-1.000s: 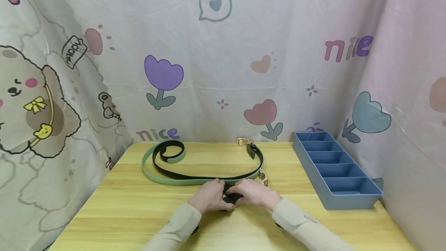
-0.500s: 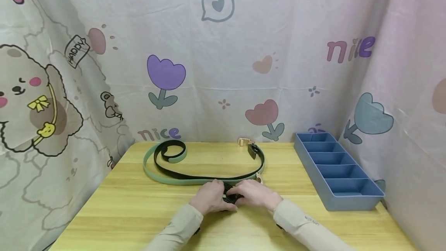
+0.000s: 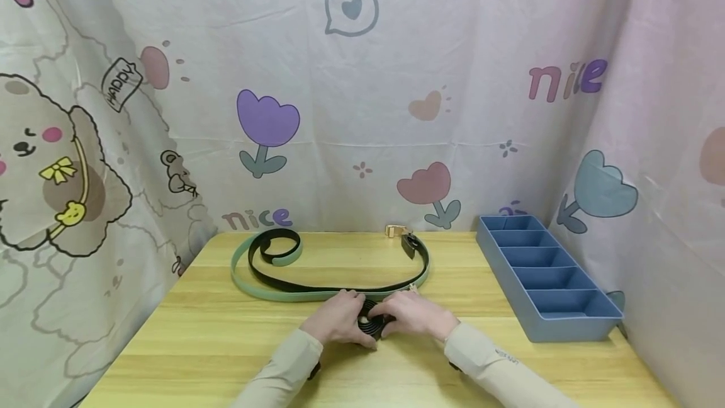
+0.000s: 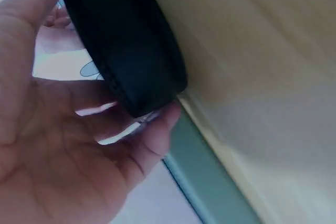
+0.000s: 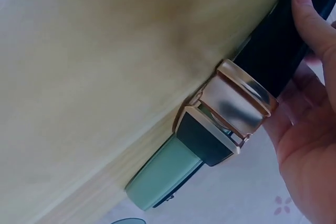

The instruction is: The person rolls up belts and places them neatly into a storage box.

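A black belt [image 3: 370, 326] is wound into a tight coil, standing on edge near the front middle of the table. My left hand [image 3: 334, 318] grips the coil from the left, thumb at the near side and fingers at the far side. From the right, my right hand [image 3: 418, 315] pinches the belt between thumb and fingers. A gold buckle [image 5: 236, 100] at the belt's end shows in the right wrist view, mostly hidden by the hand from above. Just behind the hands, a second belt [image 3: 306, 295], green outside and black inside, stands on edge in a loose curve.
The green belt's left end curls into a small loop, and its gold buckle [image 3: 396, 230] lies by the table's back edge. A blue-grey box [image 3: 527, 307] with several compartments stands at the right. Printed curtain [image 3: 362, 112] hangs behind the wooden table [image 3: 187, 345] and along its sides.
The coiled belt's buckle has drawn in from the right towards my right hand. My left hand has shifted slightly left, its thumb lower, so more of the coil shows.
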Demonstrator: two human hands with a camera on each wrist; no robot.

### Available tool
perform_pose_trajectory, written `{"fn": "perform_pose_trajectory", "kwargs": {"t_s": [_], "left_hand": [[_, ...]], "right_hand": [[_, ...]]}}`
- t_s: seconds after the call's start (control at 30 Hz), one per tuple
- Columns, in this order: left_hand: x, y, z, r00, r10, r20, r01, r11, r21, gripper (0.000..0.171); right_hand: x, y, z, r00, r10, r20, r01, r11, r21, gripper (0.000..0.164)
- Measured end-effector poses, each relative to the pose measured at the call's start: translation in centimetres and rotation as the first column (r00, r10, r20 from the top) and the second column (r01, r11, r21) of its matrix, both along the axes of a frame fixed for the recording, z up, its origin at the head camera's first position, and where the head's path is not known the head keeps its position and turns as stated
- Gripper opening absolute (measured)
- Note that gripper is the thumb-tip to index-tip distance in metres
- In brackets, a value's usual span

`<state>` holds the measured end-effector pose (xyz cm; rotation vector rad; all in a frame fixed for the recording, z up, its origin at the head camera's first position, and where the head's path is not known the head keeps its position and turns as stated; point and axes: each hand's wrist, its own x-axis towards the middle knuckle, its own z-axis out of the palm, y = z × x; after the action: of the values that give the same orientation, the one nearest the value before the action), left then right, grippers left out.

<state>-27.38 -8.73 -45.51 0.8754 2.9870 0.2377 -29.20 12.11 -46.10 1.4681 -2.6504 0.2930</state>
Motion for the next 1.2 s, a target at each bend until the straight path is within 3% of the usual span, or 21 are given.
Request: {"fn": "perform_pose_trajectory", "kwargs": {"t_s": [0.17, 0.47, 0.67, 0.83, 0.93, 1.07, 1.2], "left_hand": [[0.23, 0.24, 0.23, 0.999, 0.041, 0.007, -0.041, 0.999, 0.034, 0.074], [-0.04, 0.16, 0.11, 0.991, -0.034, 0.129, 0.033, 0.999, 0.008, 0.089], [0.18, 0.57, 0.21, 0.996, 0.005, 0.09, -0.007, 1.0, 0.023, 0.094], [0.13, 0.68, 0.2, 0.995, -0.014, 0.104, 0.011, 1.0, 0.028, 0.083], [0.05, 0.49, 0.24, 0.992, -0.034, 0.123, 0.031, 0.999, 0.029, 0.085], [0.21, 0.43, 0.43, 0.994, -0.014, 0.104, 0.01, 0.999, 0.038, 0.089], [0.43, 0.51, 0.58, 0.998, 0.005, 0.068, -0.008, 0.999, 0.044, 0.086]], "right_hand": [[0.06, 0.04, -0.21, 0.999, -0.002, -0.049, 0.002, 1.0, 0.003, 0.04], [0.14, 0.68, -0.42, 0.997, 0.07, -0.019, -0.07, 0.998, -0.001, 0.037], [0.21, 0.39, -0.48, 0.998, 0.039, -0.056, -0.04, 0.999, -0.02, 0.036], [0.25, 0.26, -0.49, 0.998, 0.029, -0.053, -0.029, 1.0, 0.001, 0.038], [0.33, 0.31, -0.52, 0.997, 0.04, -0.064, -0.039, 0.999, 0.019, 0.04], [0.46, 0.36, -0.59, 0.989, 0.043, -0.14, -0.04, 0.999, 0.028, 0.039], [0.48, 0.15, -0.7, 0.973, -0.015, -0.231, 0.014, 1.0, -0.005, 0.044]]}}
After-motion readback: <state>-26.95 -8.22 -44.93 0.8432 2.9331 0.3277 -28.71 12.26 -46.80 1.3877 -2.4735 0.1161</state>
